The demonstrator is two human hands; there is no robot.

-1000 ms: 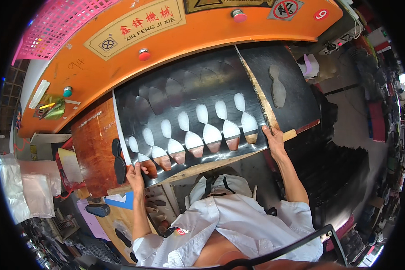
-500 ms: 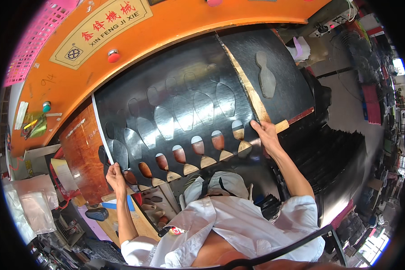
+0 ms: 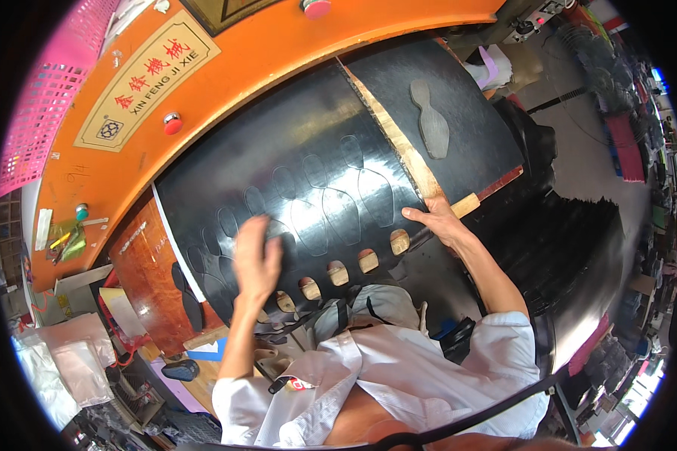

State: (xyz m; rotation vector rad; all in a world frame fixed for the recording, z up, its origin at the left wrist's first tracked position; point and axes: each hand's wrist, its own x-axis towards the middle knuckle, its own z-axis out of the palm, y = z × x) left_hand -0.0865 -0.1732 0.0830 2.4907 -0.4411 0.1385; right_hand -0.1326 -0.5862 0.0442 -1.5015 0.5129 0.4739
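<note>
A shiny black sheet (image 3: 241,158), marked with several sole-shaped outlines and pierced by a row of holes, covers the board in front of me. My left hand (image 3: 256,259) is over its left-middle part, fingers stretched and slightly blurred; whether it touches the sheet I cannot tell. At the sheet's right edge is my right hand (image 3: 442,222), its thumb on top and its other fingers partly hidden, gripping that edge. A pale wood strip (image 3: 395,139) shows beside the sheet, beyond the right hand. Farther right, a grey sole-shaped piece (image 3: 431,124) lies on a black surface.
An orange machine body (image 3: 226,83) with a red button (image 3: 172,124) spans the far side. Dark sole pieces (image 3: 189,301) lie at the sheet's left edge on a reddish board (image 3: 147,278). Black sheets (image 3: 549,248) are piled at right. A pink basket (image 3: 56,98) stands far left.
My left hand has let go of the sheet's left edge and moved right, over the sheet. The sheet has slid toward me, its notched near edge now past the board's edge. The right hand stays at the right edge.
</note>
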